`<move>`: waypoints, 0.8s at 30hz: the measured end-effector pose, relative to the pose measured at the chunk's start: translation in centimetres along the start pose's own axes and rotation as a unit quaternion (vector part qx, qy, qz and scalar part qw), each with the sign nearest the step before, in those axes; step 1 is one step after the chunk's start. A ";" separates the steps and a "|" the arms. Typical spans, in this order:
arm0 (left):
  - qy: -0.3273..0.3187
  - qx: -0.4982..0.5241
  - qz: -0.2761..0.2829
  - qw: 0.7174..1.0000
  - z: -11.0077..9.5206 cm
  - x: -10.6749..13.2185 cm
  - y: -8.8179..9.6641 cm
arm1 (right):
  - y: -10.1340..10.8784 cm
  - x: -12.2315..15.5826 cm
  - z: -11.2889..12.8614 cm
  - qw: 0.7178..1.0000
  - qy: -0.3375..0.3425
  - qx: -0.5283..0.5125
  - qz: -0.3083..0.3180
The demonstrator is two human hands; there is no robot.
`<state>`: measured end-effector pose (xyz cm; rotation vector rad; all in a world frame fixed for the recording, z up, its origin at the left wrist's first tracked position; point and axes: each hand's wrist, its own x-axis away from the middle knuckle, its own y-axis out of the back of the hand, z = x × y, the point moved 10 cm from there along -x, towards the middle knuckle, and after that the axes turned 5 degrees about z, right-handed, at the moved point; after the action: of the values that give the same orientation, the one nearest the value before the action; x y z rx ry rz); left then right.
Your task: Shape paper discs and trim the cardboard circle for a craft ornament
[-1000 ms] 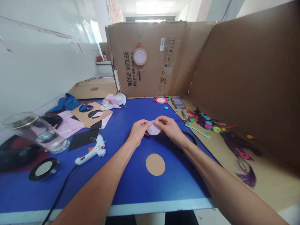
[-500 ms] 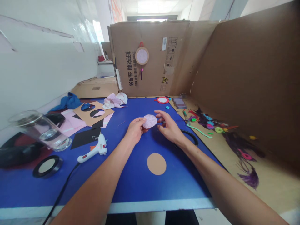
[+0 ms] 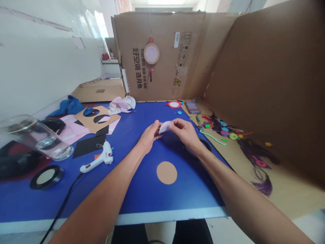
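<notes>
A small pale lilac disc [image 3: 165,127] is held tilted above the blue table, its patterned face now turned largely from view. My right hand [image 3: 185,133] pinches its right edge between thumb and fingers. At its left edge, my left hand [image 3: 150,135] has its fingers curled round the disc, with the thumb raised; their exact contact is partly hidden. Below both hands, a plain brown cardboard circle [image 3: 167,173] lies flat. A black ring-shaped thing [image 3: 206,145] is partly covered by my right wrist.
Left stand a white glue gun [image 3: 100,158], a tilted-looking glass of water [image 3: 48,144], a black tape roll [image 3: 47,177] and cut cardboard [image 3: 98,118]. Buttons and purple tassels [image 3: 262,183] lie right. A round hanging ornament [image 3: 151,53] is on the cardboard wall [image 3: 193,64] behind.
My right hand has closed in and taken hold of the disc's right edge. The disc has tilted from face-on to nearly edge-on. The whole view has shifted slightly.
</notes>
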<state>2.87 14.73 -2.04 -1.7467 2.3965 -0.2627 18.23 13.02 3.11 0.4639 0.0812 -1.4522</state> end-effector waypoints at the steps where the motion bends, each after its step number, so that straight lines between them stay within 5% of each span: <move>1: 0.011 0.016 0.011 1.000 0.2 0.0 -0.2 | -0.1 0.0 -0.3 1.000 -0.010 -0.006 0.000; 7: 0.036 -0.004 0.040 0.999 0.8 0.3 -1.0 | -0.8 -0.1 -1.6 0.998 -0.042 -0.038 0.016; 12: 0.030 -0.029 -0.045 0.998 0.7 0.3 1.0 | -0.2 -0.1 -1.5 0.998 -0.018 0.063 0.016; 17: 0.019 -0.039 -0.113 0.993 0.2 0.1 3.2 | -1.4 0.4 -0.9 0.944 0.042 0.321 0.068; 24: 0.010 -0.038 -0.132 0.990 0.2 0.1 3.8 | -2.3 0.9 -1.5 0.884 0.010 0.453 0.114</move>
<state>-0.57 15.74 -3.16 -2.1074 2.2119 -0.2243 16.46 12.60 0.88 1.2060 -0.6489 -1.1808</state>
